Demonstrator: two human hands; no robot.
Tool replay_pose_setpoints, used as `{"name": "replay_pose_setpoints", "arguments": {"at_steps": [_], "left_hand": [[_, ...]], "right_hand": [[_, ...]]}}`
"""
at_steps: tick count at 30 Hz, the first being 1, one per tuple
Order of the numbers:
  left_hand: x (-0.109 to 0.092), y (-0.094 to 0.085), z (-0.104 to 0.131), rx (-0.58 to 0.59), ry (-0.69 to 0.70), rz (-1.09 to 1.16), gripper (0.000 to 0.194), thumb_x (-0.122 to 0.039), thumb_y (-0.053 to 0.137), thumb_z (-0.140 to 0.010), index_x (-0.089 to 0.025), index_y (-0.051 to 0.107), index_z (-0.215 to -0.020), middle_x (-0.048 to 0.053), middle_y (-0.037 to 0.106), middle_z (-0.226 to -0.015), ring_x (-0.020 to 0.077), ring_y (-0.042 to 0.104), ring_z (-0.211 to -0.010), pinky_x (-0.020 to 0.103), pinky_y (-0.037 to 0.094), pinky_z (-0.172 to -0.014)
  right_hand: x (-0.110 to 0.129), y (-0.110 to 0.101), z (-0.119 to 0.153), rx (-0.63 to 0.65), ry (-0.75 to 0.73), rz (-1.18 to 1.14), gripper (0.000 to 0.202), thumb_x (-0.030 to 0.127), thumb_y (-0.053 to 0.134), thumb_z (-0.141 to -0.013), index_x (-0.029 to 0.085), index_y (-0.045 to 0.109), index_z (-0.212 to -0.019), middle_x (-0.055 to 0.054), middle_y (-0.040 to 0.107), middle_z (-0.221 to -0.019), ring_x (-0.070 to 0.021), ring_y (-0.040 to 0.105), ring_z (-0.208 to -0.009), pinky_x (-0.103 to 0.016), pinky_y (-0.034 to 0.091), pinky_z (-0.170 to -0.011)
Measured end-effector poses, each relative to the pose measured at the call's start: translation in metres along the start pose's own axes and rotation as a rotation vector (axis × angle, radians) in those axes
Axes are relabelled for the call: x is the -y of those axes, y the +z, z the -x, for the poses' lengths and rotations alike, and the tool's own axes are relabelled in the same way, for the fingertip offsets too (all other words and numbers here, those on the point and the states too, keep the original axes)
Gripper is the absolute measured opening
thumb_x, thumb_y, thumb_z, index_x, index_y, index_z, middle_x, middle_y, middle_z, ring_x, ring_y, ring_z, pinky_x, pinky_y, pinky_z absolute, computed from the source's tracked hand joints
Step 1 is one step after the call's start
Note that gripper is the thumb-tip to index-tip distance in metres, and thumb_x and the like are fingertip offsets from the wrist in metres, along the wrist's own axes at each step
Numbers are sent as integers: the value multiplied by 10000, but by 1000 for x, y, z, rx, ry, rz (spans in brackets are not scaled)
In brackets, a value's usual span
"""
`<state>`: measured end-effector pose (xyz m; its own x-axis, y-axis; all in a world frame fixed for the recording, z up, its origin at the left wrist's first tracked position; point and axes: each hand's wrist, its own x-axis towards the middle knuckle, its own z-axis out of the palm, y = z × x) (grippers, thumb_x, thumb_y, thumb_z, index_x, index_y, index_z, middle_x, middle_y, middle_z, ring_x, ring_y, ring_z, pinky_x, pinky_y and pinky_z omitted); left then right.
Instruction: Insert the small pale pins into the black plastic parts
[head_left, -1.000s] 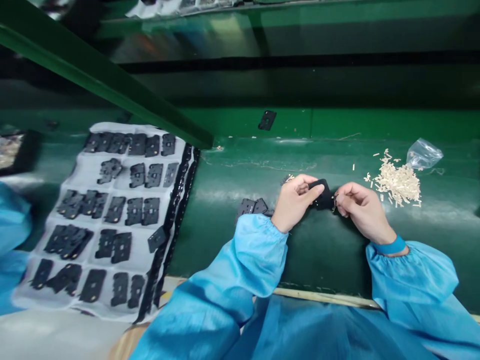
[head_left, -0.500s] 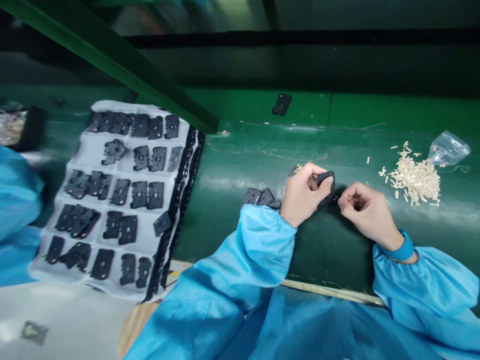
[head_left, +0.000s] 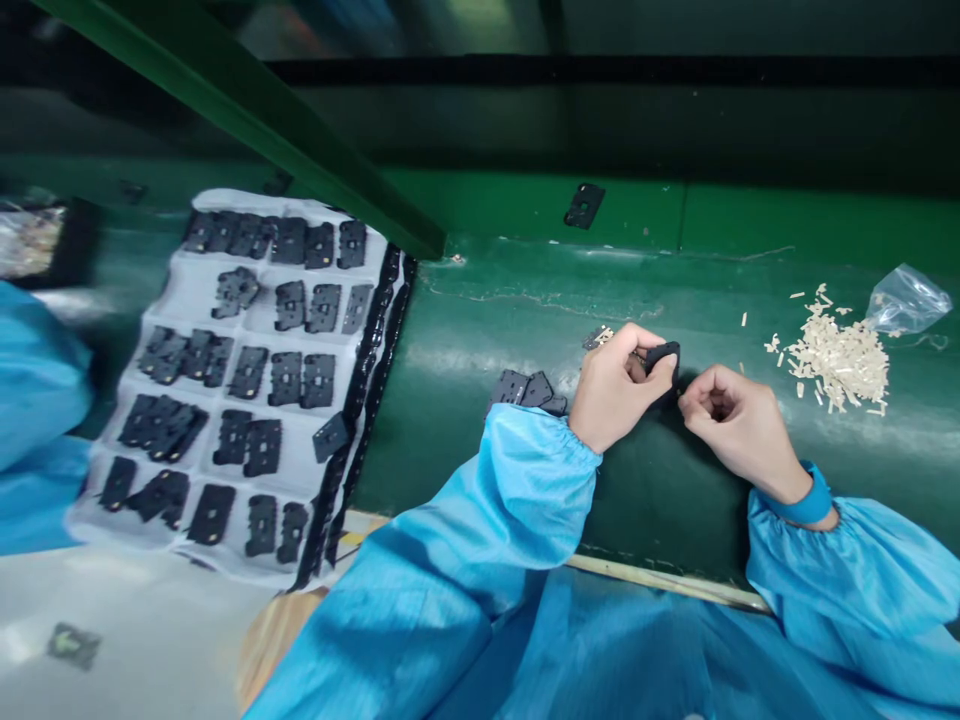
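Left hand grasping 1 black part, thumb on near side, fingers behind. Part is up over the desk, tilted, seen nearly edge-on. Right hand just beside it: fingers curled, thumb and forefinger drawn together, tips near the part's lower end. Cannot tell whether they pinch anything or touch the part. Blue band on right wrist; blue sleeves on both arms.

Right of the hands: heap of pale strips, a few scattered around its margin. Clear bag touches the heap's far right side.

Left of left hand: several loose parts overlapping, partly behind the sleeve. Small cluster just past the left fingers, dark and pale mixed, detail too small. 1 lone part lies farther back, well apart.

Far left: white-lined tray, black parts in 5 rows, some overlapping. 1 sits askew at its right edge. Green beam slants above. Another person's sleeve at left margin.
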<state>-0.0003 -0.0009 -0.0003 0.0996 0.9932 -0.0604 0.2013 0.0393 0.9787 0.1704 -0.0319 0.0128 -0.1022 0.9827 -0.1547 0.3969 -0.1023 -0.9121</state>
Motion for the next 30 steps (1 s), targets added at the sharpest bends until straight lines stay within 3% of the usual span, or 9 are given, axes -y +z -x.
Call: {"name": "replay_pose_setpoints", "arguments": {"at_steps": [16, 30], "left_hand": [[-3, -2, -1, 19, -74, 53, 175, -341, 649, -892, -183, 603, -952, -63, 484, -521, 94, 452, -436, 226, 333, -444], [-4, -2, -1, -4, -61, 28, 185, -343, 655, -874, -173, 605, -927, -58, 503, -568, 83, 448, -481, 217, 336, -482]], "right_hand": [[-2, -2, -1, 4, 18, -74, 127, 275, 623, -767, 149, 641, -760, -28, 620, -663, -110, 545, -557, -218, 416, -516], [-2, -2, 0, 21, -6, -31, 135, 286, 600, -763, 154, 626, -760, -35, 634, -675, -118, 539, -552, -229, 412, -505]]}}
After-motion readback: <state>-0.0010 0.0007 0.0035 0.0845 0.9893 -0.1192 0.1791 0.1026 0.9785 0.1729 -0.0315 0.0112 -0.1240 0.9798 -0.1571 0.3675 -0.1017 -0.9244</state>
